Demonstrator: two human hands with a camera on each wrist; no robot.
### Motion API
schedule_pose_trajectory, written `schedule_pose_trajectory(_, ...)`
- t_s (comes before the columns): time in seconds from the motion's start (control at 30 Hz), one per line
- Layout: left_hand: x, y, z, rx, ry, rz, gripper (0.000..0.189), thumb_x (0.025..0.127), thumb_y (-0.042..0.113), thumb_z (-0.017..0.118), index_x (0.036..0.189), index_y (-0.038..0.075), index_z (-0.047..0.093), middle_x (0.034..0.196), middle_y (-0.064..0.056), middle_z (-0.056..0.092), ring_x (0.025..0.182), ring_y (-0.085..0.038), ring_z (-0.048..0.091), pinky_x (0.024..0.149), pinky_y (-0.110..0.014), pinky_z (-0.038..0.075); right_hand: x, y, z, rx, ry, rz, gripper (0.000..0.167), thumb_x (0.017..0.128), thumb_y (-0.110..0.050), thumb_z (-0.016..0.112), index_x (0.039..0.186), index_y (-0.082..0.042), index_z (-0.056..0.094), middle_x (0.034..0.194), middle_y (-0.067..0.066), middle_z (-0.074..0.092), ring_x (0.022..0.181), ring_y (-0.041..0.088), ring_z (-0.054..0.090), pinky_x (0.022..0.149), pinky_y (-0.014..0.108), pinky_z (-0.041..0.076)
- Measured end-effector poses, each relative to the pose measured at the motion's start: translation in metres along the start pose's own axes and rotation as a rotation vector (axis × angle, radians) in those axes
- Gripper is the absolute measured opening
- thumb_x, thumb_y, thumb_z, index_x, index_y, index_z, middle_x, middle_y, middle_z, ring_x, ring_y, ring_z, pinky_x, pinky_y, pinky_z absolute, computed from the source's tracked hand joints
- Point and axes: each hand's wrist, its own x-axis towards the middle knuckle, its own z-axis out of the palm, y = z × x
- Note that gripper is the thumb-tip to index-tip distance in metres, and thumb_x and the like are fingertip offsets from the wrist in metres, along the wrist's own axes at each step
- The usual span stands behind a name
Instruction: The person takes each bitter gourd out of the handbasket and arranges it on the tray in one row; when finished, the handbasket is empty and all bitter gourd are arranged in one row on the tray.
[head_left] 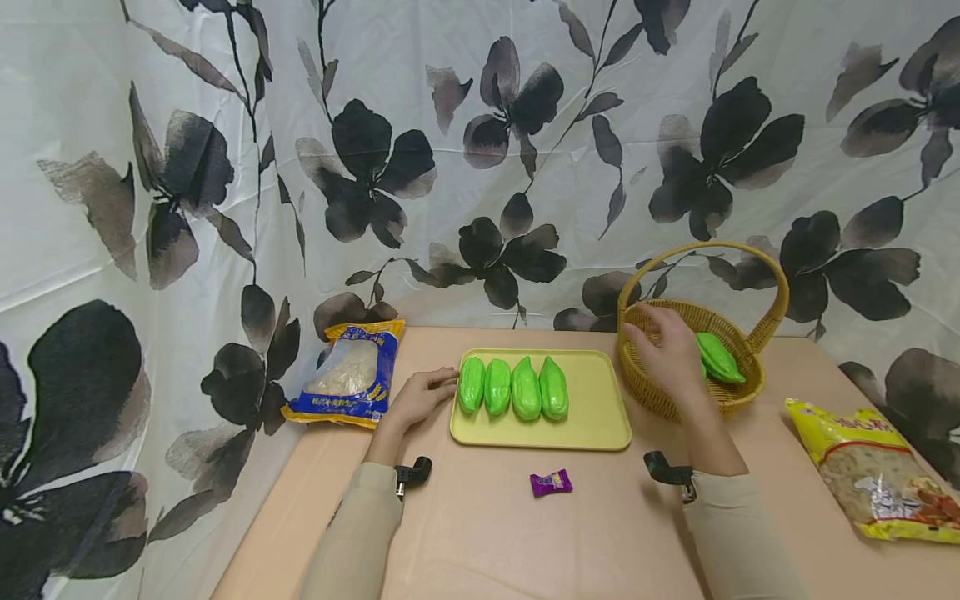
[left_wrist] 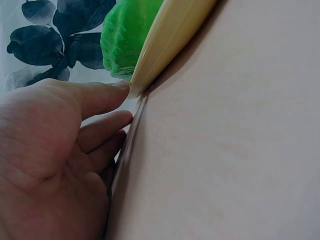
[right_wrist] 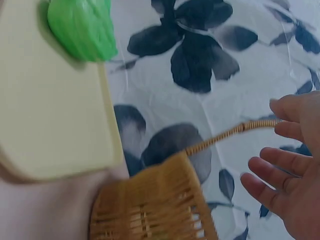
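My left hand (head_left: 425, 398) is at the left edge of a yellow tray (head_left: 592, 417). In the left wrist view its thumb (left_wrist: 107, 97) touches the tray's rim, and the other fingers lie relaxed beside it. Several bumpy green bitter melons (head_left: 525, 390) stand side by side on the tray's left half. My right hand (head_left: 667, 350) reaches over the wicker basket (head_left: 645, 387) at the right. Its fingers (right_wrist: 272, 167) are spread and loosely bent with nothing between them in the right wrist view. More green bitter melon (head_left: 720, 358) shows inside the basket, partly hidden behind the hand.
A blue and yellow bag (head_left: 348, 371) leans at the back left. On the right lies a yellow and clear food bag (head_left: 877, 475). One small purple wrapped candy (head_left: 551, 483) sits in front of the tray. A floral curtain (head_left: 495, 192) hangs behind the table.
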Motion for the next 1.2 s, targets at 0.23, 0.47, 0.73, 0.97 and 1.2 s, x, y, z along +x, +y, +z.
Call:
schedule_pose_trajectory(0.23,0.000,0.000,0.000,0.006,0.002,0.005,0.039,0.102,0.025,0.069,0.141,0.018,0.068,0.154,-0.010,0.057,0.150,-0.031,0.044,0.130,-0.048,0.030,0.003,0.018,-0.014,-0.047,-0.009,0.063,0.055,0.107,-0.037,0.058,0.153,-0.007,0.052,0.149,0.028,0.051,0.119,0.048,0.062,0.091,0.062,0.058)
schedule_pose_trajectory(0.47,0.000,0.001,-0.001,0.004,0.007,-0.004,0.040,0.102,0.027,0.069,0.141,0.018,0.067,0.154,-0.009,0.057,0.151,-0.031,0.044,0.130,-0.048,0.029,0.011,0.041,-0.016,-0.121,-0.062,0.074,0.059,0.108,-0.040,0.056,0.154,-0.004,0.049,0.148,0.031,0.048,0.120,0.051,0.059,0.095,0.068,0.051)
schedule_pose_trajectory(0.73,0.001,0.002,0.000,0.003,-0.001,-0.003,0.039,0.102,0.026,0.069,0.140,0.018,0.068,0.153,-0.009,0.057,0.151,-0.031,0.044,0.130,-0.048,0.029,0.019,0.068,-0.022,-0.214,-0.111,0.065,0.056,0.106,-0.032,0.060,0.150,0.001,0.051,0.147,0.036,0.046,0.133,0.057,0.044,0.106,0.075,0.041)
schedule_pose_trajectory(0.97,0.001,0.002,0.000,-0.007,0.000,-0.002,0.040,0.102,0.024,0.069,0.141,0.017,0.067,0.154,-0.010,0.057,0.151,-0.031,0.043,0.130,-0.048,0.029,0.022,0.087,-0.026,-0.264,-0.155,0.090,0.058,0.105,-0.033,0.062,0.153,-0.002,0.049,0.151,0.036,0.043,0.139,0.057,0.038,0.112,0.075,0.035)
schedule_pose_trajectory(1.2,0.002,0.001,0.001,-0.002,0.002,-0.001,0.040,0.102,0.027,0.069,0.141,0.017,0.067,0.154,-0.009,0.057,0.151,-0.032,0.043,0.130,-0.048,0.030,0.018,0.099,-0.028,-0.248,-0.204,0.132,0.059,0.108,-0.033,0.057,0.153,0.003,0.045,0.149,0.039,0.038,0.137,0.060,0.034,0.107,0.078,0.035)
